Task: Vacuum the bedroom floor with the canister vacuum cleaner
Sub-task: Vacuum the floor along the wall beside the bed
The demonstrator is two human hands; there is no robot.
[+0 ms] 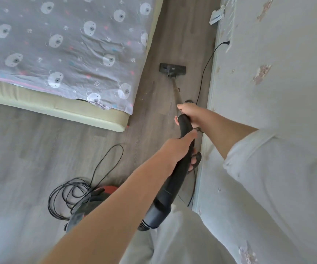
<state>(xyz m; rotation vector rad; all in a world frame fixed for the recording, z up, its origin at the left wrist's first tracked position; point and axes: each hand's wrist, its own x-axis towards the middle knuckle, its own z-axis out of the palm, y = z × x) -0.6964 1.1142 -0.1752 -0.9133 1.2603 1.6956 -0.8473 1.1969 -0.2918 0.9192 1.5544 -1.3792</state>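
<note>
Head view: the left hand (174, 149) was wrapped around the black handle (184, 128) of the vacuum wand. The right hand (189, 113) gripped the same handle just ahead of it. Beyond both grips, the floor head (172, 69) lay flat on the wooden floor (39, 145) between bed (89, 113) and wall (268, 73). The red canister (96, 197) sat behind the grips, beside coiled cable (72, 195).
</note>
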